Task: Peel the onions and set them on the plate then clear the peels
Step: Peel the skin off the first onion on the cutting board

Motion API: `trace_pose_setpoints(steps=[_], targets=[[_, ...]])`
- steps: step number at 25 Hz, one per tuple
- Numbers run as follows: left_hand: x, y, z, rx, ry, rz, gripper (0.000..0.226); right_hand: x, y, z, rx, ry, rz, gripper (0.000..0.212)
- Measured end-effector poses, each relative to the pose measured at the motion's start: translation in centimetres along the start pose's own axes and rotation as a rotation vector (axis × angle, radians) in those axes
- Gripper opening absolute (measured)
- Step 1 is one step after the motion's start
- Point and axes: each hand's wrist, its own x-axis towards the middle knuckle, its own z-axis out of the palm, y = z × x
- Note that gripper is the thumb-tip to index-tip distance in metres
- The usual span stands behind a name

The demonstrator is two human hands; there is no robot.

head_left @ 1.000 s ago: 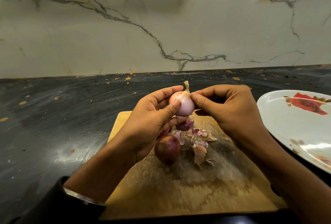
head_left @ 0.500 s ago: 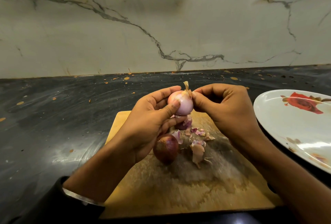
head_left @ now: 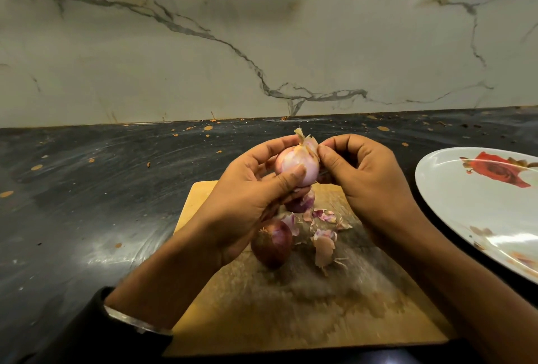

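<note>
My left hand (head_left: pixel 247 206) grips a pale, partly peeled onion (head_left: pixel 294 164) above the wooden cutting board (head_left: pixel 291 311). My right hand (head_left: pixel 369 180) pinches a dry flap of skin at the onion's top. An unpeeled dark red onion (head_left: pixel 272 242) lies on the board below my left hand. Behind it, partly hidden by my fingers, sits another purple onion (head_left: pixel 301 203). Loose peels (head_left: pixel 323 241) lie scattered on the board to the right of the red onion. A white plate (head_left: pixel 465 206) with a red rose print stands at the right, with no onions on it.
The board lies on a dark countertop (head_left: pixel 87 203) speckled with small orange flecks. A marble backsplash (head_left: pixel 262 43) rises behind it. The plate's rim reaches close to my right forearm.
My right hand's fingertips have lifted a flap of skin away from the onion's top. Both hands stay in about the same place.
</note>
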Motion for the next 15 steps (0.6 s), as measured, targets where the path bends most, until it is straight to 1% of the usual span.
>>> trace_pose_setpoints(steps=[5, 8, 11, 13, 15], targets=[[0.19, 0.23, -0.28, -0.057, -0.011, -0.041, 0.052, 0.4, 0.56, -0.34, -0.013, 0.029, 0.032, 0.009], [0.35, 0.36, -0.41, -0.122, -0.016, -0.069, 0.053, 0.61, 0.66, -0.63, 0.046, 0.056, 0.075, 0.009], [0.37, 0.37, -0.43, -0.13, -0.027, -0.076, 0.048, 0.48, 0.5, -0.6, 0.097, 0.046, 0.045, 0.013], [0.48, 0.44, -0.43, -0.154, -0.012, -0.091, 0.041, 0.36, 0.4, -0.75, 0.044, 0.062, 0.008, 0.02], [0.55, 0.57, -0.51, -0.202, 0.017, -0.107, 0.037, 0.24, 0.04, -1.0, -0.069, 0.073, -0.012, 0.025]])
